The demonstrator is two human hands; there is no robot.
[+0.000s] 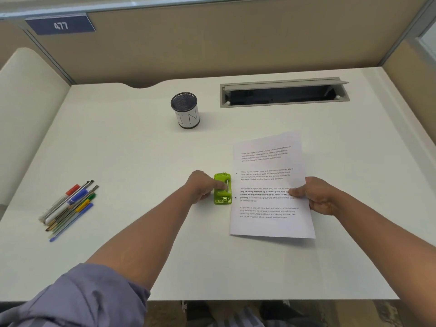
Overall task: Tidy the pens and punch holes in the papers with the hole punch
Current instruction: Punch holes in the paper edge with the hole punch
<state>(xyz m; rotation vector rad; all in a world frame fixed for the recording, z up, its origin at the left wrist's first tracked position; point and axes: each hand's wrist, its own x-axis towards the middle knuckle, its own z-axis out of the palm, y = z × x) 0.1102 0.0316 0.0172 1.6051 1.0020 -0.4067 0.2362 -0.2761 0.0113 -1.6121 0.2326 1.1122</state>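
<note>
A green hole punch (222,190) lies on the white desk, just left of a printed sheet of paper (269,185). My left hand (200,187) grips the punch from its left side, thumb on top. My right hand (316,195) pinches the sheet's right edge. Two small holes show along the paper's left margin, beside the punch. Several pens and markers (69,208) lie in a loose pile at the desk's left. A black mesh pen cup (185,110) with a white label stands upright at the back, nothing showing in it.
An open grey cable tray (284,92) is set into the desk at the back right. Beige partition walls (212,38) enclose the desk on the back and both sides. The desk's front edge (259,299) is close to me.
</note>
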